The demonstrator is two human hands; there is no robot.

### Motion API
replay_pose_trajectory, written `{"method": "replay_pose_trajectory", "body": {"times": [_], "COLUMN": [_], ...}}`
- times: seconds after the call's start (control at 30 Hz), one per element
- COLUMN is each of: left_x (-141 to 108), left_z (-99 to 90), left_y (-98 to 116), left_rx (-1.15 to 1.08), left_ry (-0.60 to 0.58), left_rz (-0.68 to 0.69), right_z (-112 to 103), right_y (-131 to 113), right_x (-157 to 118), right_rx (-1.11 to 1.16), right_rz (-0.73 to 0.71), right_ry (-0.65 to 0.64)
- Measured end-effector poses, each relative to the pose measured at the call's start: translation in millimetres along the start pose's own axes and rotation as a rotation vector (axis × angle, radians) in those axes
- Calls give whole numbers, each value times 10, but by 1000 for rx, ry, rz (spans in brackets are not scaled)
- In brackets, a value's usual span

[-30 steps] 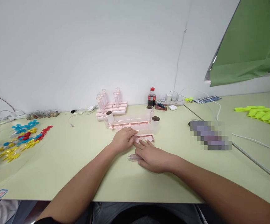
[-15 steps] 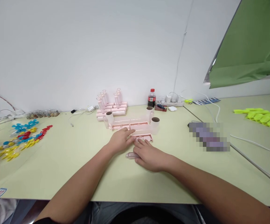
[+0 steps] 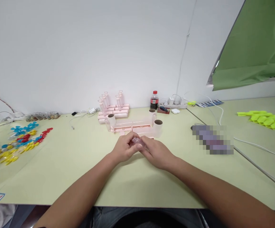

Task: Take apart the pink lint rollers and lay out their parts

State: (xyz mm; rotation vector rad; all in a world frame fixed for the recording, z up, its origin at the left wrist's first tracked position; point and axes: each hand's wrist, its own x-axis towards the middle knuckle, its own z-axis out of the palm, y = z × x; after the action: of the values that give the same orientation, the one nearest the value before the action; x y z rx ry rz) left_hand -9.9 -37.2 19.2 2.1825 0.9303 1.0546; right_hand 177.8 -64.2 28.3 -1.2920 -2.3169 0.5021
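Note:
A small clear pinkish tube (image 3: 137,140) is held between my two hands, partly covered by the fingers. My left hand (image 3: 125,147) has its fingers curled round the left end of it, and my right hand (image 3: 158,152) grips its right end. Just beyond the hands lie open pink trays (image 3: 141,129) with small parts inside. Translucent rolls with brown cores (image 3: 158,122) stand to the right and left of the trays. A clear tube (image 3: 107,124) stands at the left of them.
Pink boxes (image 3: 120,116) with upright clear tubes (image 3: 118,102) sit near the wall. A cola bottle (image 3: 154,100) and a power strip (image 3: 183,105) are behind. Coloured plastic pieces (image 3: 25,137) lie left; a blurred flat object (image 3: 210,139) and yellow-green pieces (image 3: 265,118) lie right.
The clear tube has been lifted from the table by my right hand and brought up to my left hand. My left hand has come back from the trays and closed on the tube.

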Motion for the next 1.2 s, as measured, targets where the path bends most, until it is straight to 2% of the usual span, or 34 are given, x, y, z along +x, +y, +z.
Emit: {"method": "replay_pose_trajectory", "body": {"times": [0.07, 0.23, 0.3, 0.53, 0.6, 0.7, 0.77, 0.87, 0.97, 1.07, 1.2], "left_x": [1, 58, 79, 111, 139, 196, 225, 240, 232, 218, 208], "left_z": [40, 60, 52, 65, 48, -21, -69, -91, -54, -22, -18], "left_y": [21, -12, -24, 27, 27, -14, -58, -119, -154, -169, -186], "left_rx": [-61, -343, -465, -668, -780, -910, -907, -878, -859, -847, -822], "left_ry": [40, 290, 309, 267, 313, 469, 561, 622, 610, 588, 572], "left_rz": [-58, -111, -156, -265, -308, -373, -409, -463, -478, -477, -470], "right_z": [-5, -38, -49, -97, -128, -197, -268, -403, -505, -515, -454], "right_y": [10, 67, 90, 183, 196, 195, 214, 325, 509, 671, 782], "right_x": [2, 28, 43, 57, 38, 11, 12, 51, 99, 126, 151], "right_rx": [34, 25, 53, 218, 204, 167, 159, 115, 27, 22, -15], "right_rz": [-8, 103, 123, -101, -182, -252, -168, 74, 250, 288, 278], "right_ry": [-2, 45, 23, -88, -90, -23, 73, 139, -4, -181, -170]}}
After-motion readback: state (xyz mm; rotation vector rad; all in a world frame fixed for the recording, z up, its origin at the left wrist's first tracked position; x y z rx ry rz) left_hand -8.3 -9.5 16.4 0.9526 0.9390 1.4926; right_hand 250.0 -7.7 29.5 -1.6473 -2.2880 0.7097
